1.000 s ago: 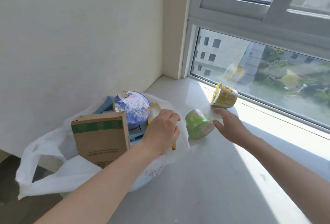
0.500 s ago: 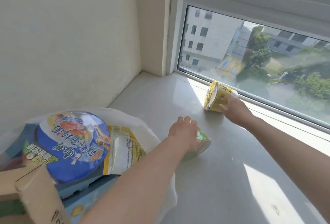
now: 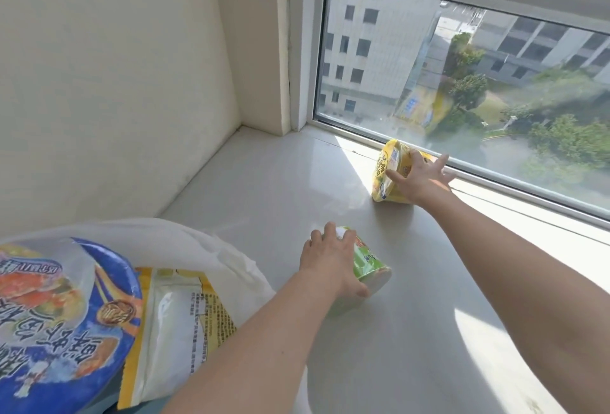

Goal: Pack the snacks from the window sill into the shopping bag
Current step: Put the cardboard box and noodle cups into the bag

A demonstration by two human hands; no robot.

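A green snack cup (image 3: 371, 263) lies on its side in the middle of the window sill (image 3: 264, 182). My left hand (image 3: 333, 262) grips it from above, fingers curled over it. A yellow snack cup (image 3: 388, 169) lies on its side against the window frame. My right hand (image 3: 417, 177) lies over it with the thumb at the lid rim and the fingers spread. The white shopping bag (image 3: 204, 242) stands at the lower left, holding a blue-lidded noodle bowl (image 3: 59, 321) and a yellow-and-white packet (image 3: 178, 324).
The cream wall (image 3: 115, 83) closes the sill on the left. The window pane (image 3: 478, 83) and its frame run along the far side. Sunlight falls across the sill's right half.
My left hand left the bag and closed over the green cup. My right hand moved past the green cup to the yellow cup. The view came closer to the sill.
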